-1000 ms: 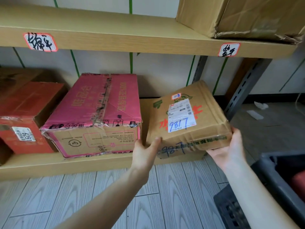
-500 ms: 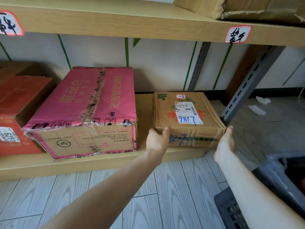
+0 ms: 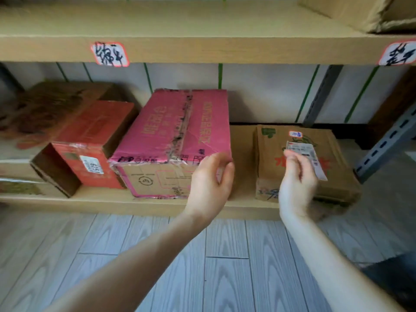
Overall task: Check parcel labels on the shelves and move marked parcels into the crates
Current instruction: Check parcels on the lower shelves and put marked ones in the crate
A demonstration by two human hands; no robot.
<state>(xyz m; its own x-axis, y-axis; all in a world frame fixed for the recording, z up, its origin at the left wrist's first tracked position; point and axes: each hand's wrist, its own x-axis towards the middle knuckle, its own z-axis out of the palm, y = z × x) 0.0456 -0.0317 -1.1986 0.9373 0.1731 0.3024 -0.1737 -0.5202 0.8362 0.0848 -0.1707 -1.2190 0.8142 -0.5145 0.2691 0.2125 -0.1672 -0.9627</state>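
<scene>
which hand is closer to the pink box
Left. The left hand is at the pink box's front right corner; the right hand is farther right, in front of the brown box.

Lower shelf [image 3: 67,202]: cartons stood in a row on it.
Left carton [image 3: 94,131]: just beside the middle carton [image 3: 175,129].
Right carton [image 3: 337,176]: apart from the middle one, at the front edge.
Upper shelf [image 3: 202,48]: above; one carton [image 3: 360,12] at its right end.
</scene>
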